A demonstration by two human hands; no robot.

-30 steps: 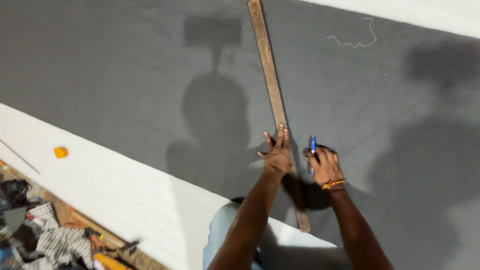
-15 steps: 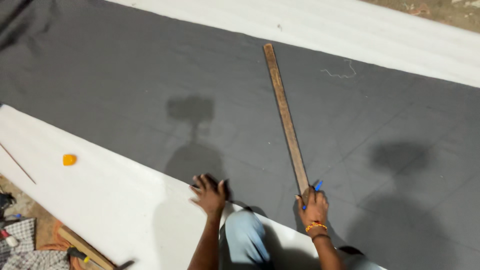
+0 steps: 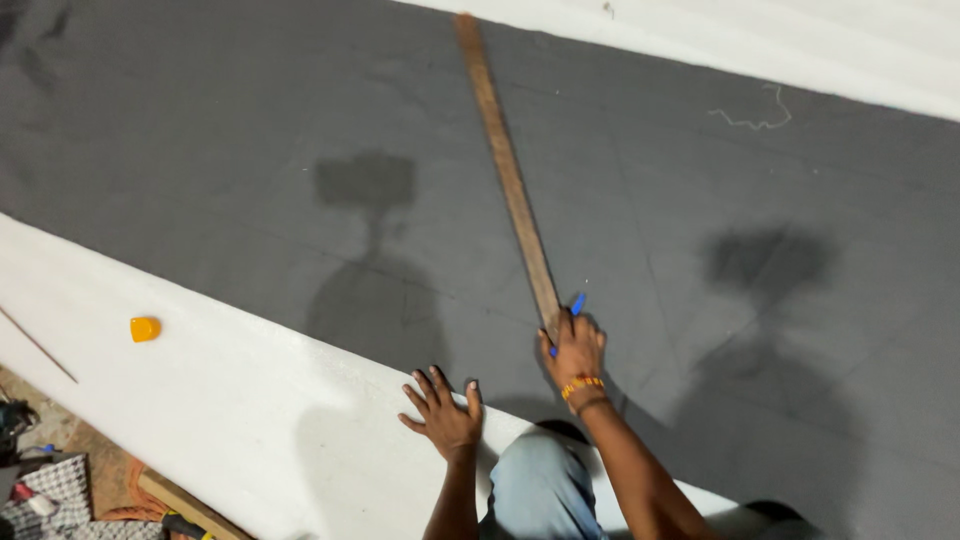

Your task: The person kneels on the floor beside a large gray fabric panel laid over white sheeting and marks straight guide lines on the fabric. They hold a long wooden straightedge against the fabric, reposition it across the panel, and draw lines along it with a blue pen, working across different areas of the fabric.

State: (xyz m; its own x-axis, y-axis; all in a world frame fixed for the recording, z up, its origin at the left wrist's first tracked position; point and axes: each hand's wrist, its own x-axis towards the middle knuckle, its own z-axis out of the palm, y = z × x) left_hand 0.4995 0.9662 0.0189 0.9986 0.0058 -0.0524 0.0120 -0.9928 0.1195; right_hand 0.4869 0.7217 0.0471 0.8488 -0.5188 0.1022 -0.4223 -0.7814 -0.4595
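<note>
Dark grey sheet (image 3: 250,150) covers most of the floor, with a white strip (image 3: 200,400) along its near edge and another white strip (image 3: 800,50) along the far edge. My long wooden ruler (image 3: 505,170) lies flat on the grey sheet and runs from the far edge toward me.

A second ago my left hand (image 3: 442,415) was pressing on the ruler. Now it has come off and lies flat on the near white strip, fingers spread, holding nothing. So nothing pins the ruler down but my other hand, and I think it could slide.

My right hand (image 3: 575,348) is closed around a blue pen (image 3: 572,310) and now sits right at the near end of the ruler, touching it. The pen tip points up beside the wood.

A small orange thing (image 3: 145,328) sits on the near white strip, well apart to my left. My knee in blue jeans (image 3: 540,485) is between my arms.
</note>
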